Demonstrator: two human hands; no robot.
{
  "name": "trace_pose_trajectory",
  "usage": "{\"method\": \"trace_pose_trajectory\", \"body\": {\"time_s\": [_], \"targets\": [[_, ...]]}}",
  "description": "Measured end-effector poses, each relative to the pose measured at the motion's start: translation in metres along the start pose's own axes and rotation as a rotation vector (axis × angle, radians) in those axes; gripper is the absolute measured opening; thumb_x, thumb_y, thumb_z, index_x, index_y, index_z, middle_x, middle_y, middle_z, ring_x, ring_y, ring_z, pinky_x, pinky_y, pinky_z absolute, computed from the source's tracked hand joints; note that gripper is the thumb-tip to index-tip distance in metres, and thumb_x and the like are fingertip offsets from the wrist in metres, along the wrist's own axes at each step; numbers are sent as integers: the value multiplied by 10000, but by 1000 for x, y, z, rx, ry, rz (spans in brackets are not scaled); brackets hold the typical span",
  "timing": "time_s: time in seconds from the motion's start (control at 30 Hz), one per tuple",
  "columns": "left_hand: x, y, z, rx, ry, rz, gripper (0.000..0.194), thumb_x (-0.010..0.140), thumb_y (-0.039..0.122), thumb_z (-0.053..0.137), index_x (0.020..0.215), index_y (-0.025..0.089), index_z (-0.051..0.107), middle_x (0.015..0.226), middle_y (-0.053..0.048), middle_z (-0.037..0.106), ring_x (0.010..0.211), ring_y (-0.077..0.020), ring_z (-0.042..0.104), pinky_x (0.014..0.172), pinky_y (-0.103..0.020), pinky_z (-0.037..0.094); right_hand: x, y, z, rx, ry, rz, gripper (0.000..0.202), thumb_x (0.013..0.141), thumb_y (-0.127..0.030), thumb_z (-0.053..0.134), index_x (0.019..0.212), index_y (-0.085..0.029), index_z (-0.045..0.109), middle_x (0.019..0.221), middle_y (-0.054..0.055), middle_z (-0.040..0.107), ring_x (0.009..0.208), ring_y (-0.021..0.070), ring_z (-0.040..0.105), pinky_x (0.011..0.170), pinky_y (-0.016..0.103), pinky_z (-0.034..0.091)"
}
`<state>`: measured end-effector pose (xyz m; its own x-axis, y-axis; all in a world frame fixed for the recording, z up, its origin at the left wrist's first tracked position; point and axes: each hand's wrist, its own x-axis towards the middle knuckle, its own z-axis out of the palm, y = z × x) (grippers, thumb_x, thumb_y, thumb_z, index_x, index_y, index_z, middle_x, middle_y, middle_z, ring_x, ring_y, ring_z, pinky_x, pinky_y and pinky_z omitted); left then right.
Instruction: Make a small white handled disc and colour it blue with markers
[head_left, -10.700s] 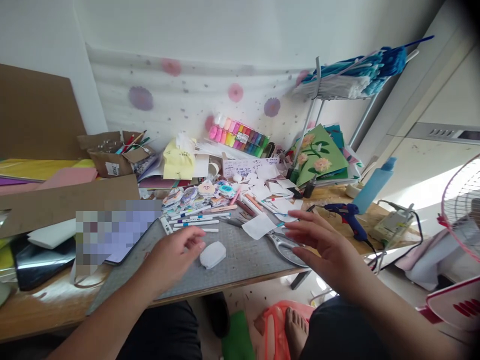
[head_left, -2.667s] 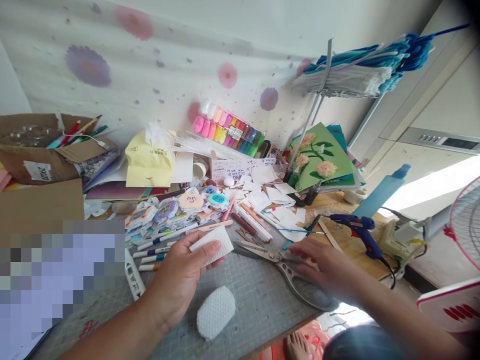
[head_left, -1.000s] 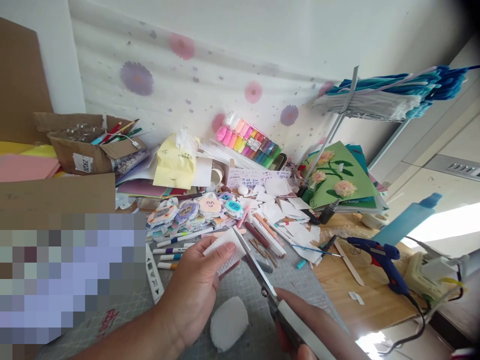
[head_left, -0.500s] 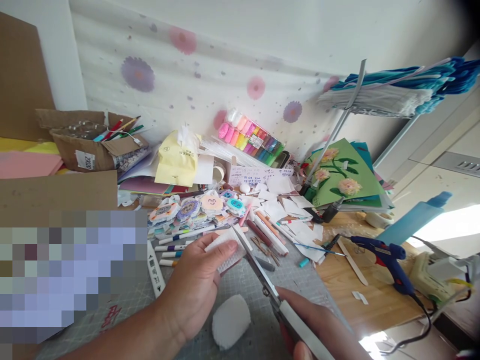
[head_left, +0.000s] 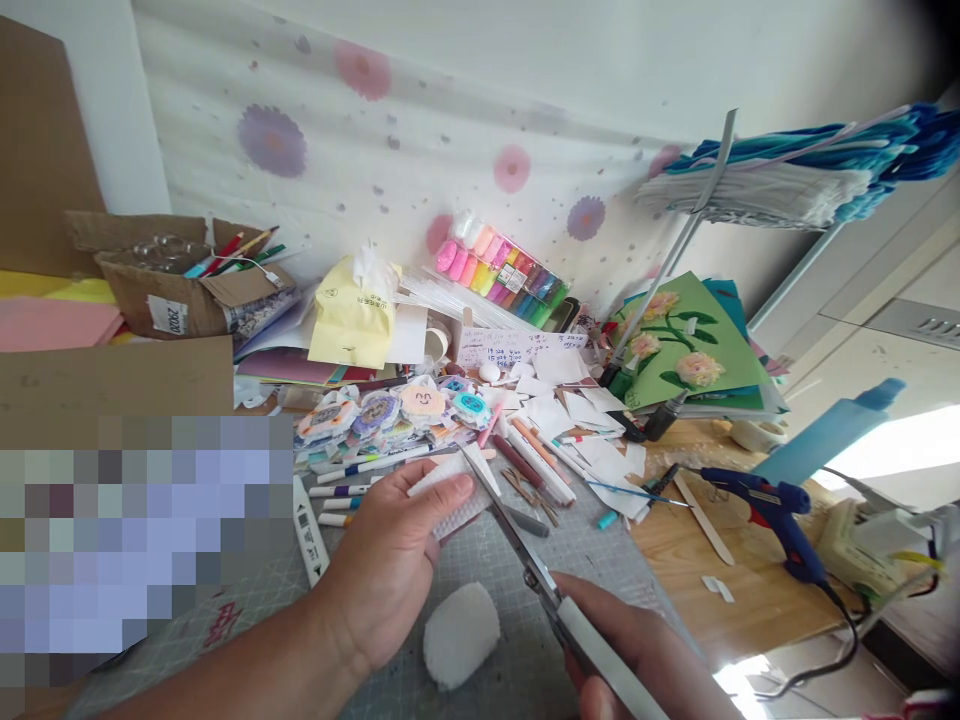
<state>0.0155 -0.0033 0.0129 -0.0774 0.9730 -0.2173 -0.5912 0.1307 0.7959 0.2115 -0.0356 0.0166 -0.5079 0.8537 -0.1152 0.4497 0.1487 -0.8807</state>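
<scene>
Between the thumb and fingers of my left hand (head_left: 397,545) is a white textured pad (head_left: 459,510), perhaps cotton or folded tissue. My right hand (head_left: 637,645) grips a pair of scissors (head_left: 534,575) by white-edged handles. The blades point up and away, lying along the right edge of the pad; whether they are biting into it I cannot tell. Below my hands, a second white pad (head_left: 461,636) with rounded corners lies flat on the grey cutting mat (head_left: 262,600).
Markers (head_left: 351,490) and small decorated cutouts (head_left: 379,412) crowd the mat's far side. White paper scraps (head_left: 555,415) spread behind the scissors. To the right are a blue glue gun (head_left: 780,515), a wooden stick (head_left: 705,520) and a blue bottle (head_left: 829,435). A cardboard box (head_left: 161,290) stands back left.
Almost nothing differs. The whole view has shifted slightly, and both hands keep the same hold on the pad and the scissors.
</scene>
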Motion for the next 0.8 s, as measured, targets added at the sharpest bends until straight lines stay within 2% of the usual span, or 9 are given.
{"method": "trace_pose_trajectory", "body": {"time_s": [0.13,0.3,0.37,0.47,0.53,0.63,0.8], "targets": [[1,1,0,-23,-2,-4,257,658,189,807,886,154,694,932,-90,757,870,-248,708,775,-305,555,0,6,0,-17,-24,-10,807,709,-810,445,1130,-150,640,651,15,561,575,153,451,575,251,425],[-1,0,-2,-28,-21,-5,219,653,180,804,848,171,706,925,-72,757,875,-243,705,762,-292,557,0,9,2,3,16,-41,773,709,-787,472,1139,-168,643,767,65,656,731,241,572,682,306,478],[-1,0,-2,-26,-10,-15,232,646,175,804,855,170,705,915,-67,755,869,-234,701,758,-285,555,0,10,3,27,23,-31,764,707,-786,471,1123,-170,648,781,69,659,764,251,575,702,311,475],[0,1,-3,-39,35,-30,302,617,146,807,891,170,682,902,-59,748,837,-213,694,731,-273,556,0,10,4,119,-25,-23,761,723,-790,445,1125,-173,639,752,48,617,711,207,542,672,286,462],[2,2,-4,-53,58,-37,356,607,117,797,929,169,655,916,-60,743,826,-209,689,720,-287,561,-1,11,3,180,-70,-34,763,742,-794,417,1146,-180,624,713,26,568,658,174,513,645,272,455],[6,3,-5,-56,54,-48,376,610,85,771,948,151,623,928,-86,738,819,-222,685,724,-329,570,-1,12,-2,180,-65,-43,750,752,-788,420,1152,-188,624,682,17,527,646,180,516,665,298,466],[10,2,-7,-38,46,-27,347,640,91,758,935,170,592,924,-78,729,806,-215,673,702,-359,578,-4,14,-6,172,-98,21,735,714,-787,486,1138,-208,641,694,29,587,640,199,555,642,305,483]]}}
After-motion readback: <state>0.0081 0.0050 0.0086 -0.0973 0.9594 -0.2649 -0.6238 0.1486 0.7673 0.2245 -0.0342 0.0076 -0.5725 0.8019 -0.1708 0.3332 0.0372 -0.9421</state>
